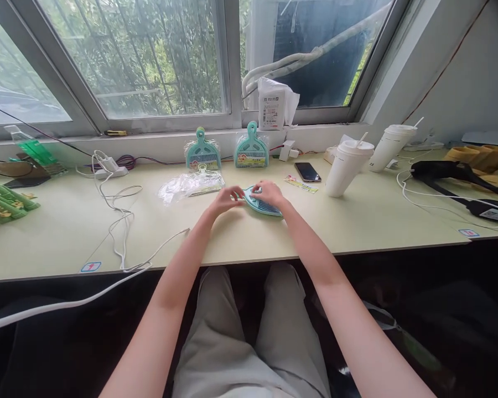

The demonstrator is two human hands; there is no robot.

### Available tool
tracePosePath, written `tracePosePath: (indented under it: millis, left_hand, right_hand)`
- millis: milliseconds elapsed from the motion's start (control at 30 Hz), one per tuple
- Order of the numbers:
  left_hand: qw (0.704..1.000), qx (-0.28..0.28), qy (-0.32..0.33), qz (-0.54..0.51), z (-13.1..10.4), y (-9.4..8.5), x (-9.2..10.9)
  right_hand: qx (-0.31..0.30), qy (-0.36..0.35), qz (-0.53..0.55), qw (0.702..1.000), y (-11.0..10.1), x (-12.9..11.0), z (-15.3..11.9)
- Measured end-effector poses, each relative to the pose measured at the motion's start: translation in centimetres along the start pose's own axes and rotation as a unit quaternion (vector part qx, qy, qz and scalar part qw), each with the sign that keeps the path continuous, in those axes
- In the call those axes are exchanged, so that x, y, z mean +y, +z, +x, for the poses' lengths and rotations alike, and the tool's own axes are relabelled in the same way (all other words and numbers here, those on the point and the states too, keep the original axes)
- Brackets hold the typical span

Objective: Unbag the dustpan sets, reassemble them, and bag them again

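Note:
A small teal dustpan with its brush (264,207) lies flat on the desk in front of me, its handle end toward the left. My right hand (269,193) rests over it, the fingers bent down onto the brush and pan. At the handle end is my left hand (226,200), fingers curved and apart from the thumb; whether they touch the handle I cannot tell. Crumpled clear plastic wrap (178,187) lies beyond my left hand. A colourful label strip (301,184) is on the desk behind the pan.
Two wrapped dustpan sets (203,152) lean against the window wall. Right of centre are a phone (307,172) and white cups (348,166). White cables (122,226) trail over the left side, near a green bottle (37,149). A black strap device (460,188) sits far right.

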State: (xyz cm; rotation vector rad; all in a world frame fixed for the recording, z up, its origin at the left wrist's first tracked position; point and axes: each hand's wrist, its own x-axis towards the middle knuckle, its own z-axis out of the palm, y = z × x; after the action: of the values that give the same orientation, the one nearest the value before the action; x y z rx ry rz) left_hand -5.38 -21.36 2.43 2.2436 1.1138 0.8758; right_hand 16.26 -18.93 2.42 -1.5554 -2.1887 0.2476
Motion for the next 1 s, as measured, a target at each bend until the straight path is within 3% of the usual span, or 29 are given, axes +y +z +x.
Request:
tracePosePath:
  millis: [67, 133, 333, 433, 600, 1000]
  left_hand:
    - [0.992, 0.101, 0.011, 0.079, 0.2, -1.0, -0.7]
    - [0.978, 0.132, 0.018, 0.158, 0.1, -1.6, -1.5]
    - [0.949, 0.034, 0.077, 0.304, -0.2, 0.4, -1.0]
    - [0.936, -0.006, 0.070, 0.345, 0.0, 1.1, -0.2]
    - [0.921, -0.010, 0.053, 0.387, 0.3, 1.3, -0.2]
    - [0.919, -0.002, 0.033, 0.394, 0.6, 1.6, -0.9]
  right_hand:
    - [-0.009, -0.023, 0.017, 1.000, 0.0, 0.0, -0.1]
    - [-0.021, -0.034, 0.030, 0.999, -0.2, 0.0, -0.1]
    - [-0.019, -0.046, 0.058, 0.997, 0.1, 0.5, 0.2]
    - [-0.011, -0.043, 0.090, 0.995, 0.6, 0.8, 0.5]
    - [0.004, -0.042, 0.108, 0.993, 1.2, 1.0, 0.7]
    - [-0.011, -0.035, 0.036, 0.999, 0.6, 0.0, 0.4]
